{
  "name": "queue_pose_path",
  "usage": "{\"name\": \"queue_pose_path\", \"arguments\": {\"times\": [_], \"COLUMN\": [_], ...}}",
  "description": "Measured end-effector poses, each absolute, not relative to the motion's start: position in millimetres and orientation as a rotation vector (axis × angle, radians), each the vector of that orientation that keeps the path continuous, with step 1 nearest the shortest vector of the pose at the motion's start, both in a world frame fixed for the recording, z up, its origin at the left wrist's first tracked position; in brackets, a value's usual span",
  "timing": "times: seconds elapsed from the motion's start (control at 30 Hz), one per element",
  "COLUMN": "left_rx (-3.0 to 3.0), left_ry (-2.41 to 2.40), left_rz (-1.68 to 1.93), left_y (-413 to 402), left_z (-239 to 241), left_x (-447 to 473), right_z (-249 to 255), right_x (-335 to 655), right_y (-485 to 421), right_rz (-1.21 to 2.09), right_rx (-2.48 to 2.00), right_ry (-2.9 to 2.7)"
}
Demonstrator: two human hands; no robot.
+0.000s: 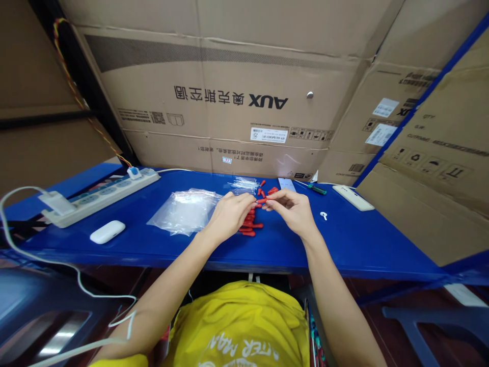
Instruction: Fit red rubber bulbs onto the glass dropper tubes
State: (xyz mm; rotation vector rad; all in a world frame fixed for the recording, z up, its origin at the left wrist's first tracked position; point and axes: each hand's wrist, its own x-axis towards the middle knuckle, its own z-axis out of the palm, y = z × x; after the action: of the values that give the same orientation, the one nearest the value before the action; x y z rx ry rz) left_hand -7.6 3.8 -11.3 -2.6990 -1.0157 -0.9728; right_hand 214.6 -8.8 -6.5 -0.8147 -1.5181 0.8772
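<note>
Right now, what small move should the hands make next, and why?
Probably a gentle twist of the red piece: the left hand and right hand meet at its opposite ends, with more red pieces close by.

Bright, even red colours the small club-shaped plastic pieces [247, 226]; the thin straight metal rods [244, 184] shine silvery. The flat, filmy plastic bags [185, 211] are clear, with whitish glints. Deep blue covers the smooth, flat tabletop [351, 239]. The broad tan cardboard sheet [229, 66] carries black lettering and a dark, finely patterned band. White belongs to the long plastic power strip [151, 178], the rounded glossy case [107, 232] and the tiny earbud [323, 215]. The slender screwdriver [318, 189] has a green-and-black handle — and the cloth shirt [240, 308] is yellow with white lettering.
</note>
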Motion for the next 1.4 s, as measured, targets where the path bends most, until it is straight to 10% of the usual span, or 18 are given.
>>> {"name": "queue_pose_path", "arguments": {"times": [1.4], "left_rx": [-2.725], "left_ry": [-1.007], "left_rz": [-0.969], "left_y": [2.9], "left_z": [-13.8], "left_x": [-6.5], "right_z": [-13.0], "right_x": [208.6], "right_y": [-8.2], "right_rz": [0.876], "right_rx": [-0.806], "right_ry": [-1.575]}}
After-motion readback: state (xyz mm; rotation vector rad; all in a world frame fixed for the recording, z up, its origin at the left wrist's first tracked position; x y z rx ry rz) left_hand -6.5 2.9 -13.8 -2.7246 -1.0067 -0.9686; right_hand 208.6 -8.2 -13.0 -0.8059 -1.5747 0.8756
